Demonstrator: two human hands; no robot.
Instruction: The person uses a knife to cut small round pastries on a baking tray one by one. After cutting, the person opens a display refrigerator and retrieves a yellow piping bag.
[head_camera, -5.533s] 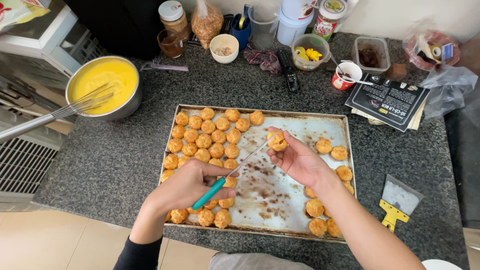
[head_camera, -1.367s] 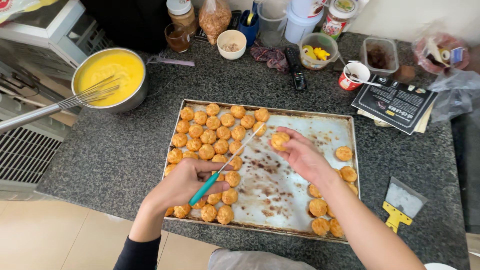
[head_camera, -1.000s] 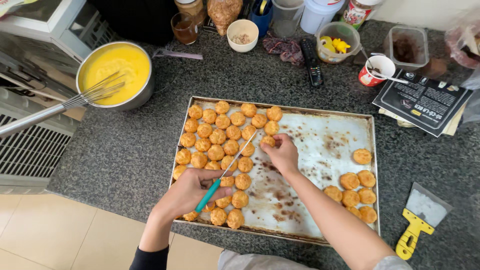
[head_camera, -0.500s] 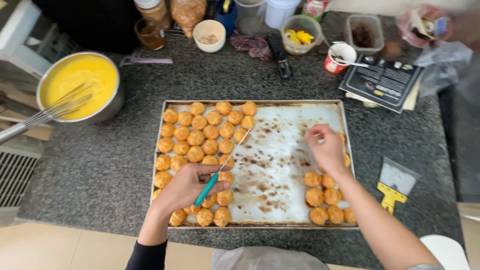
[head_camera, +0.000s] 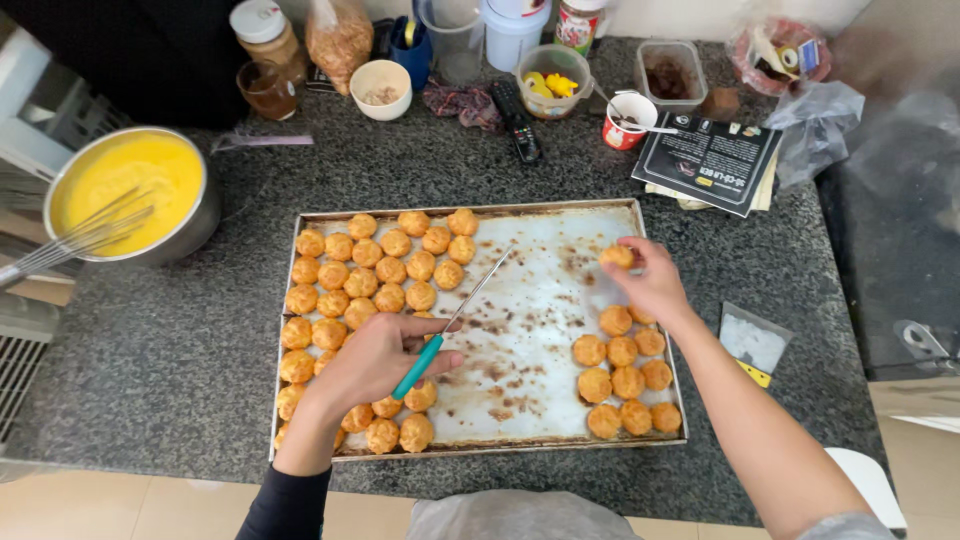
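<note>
A metal baking tray lies on the dark granite counter. Many small golden pastry puffs fill its left side, and a smaller cluster of puffs sits at its right edge. My left hand holds a thin knife with a teal handle, blade pointing up and right over the bare middle of the tray. My right hand pinches one puff just above the right-hand cluster.
A steel bowl of yellow cream with a whisk stands to the left. Jars, cups, small bowls and a remote line the back. A dark booklet and plastic bags lie at the right, a yellow-handled scraper beside the tray.
My right hand carried a puff from near the left group across the tray and picked up another at the right side. The left hand kept holding the knife in place.
</note>
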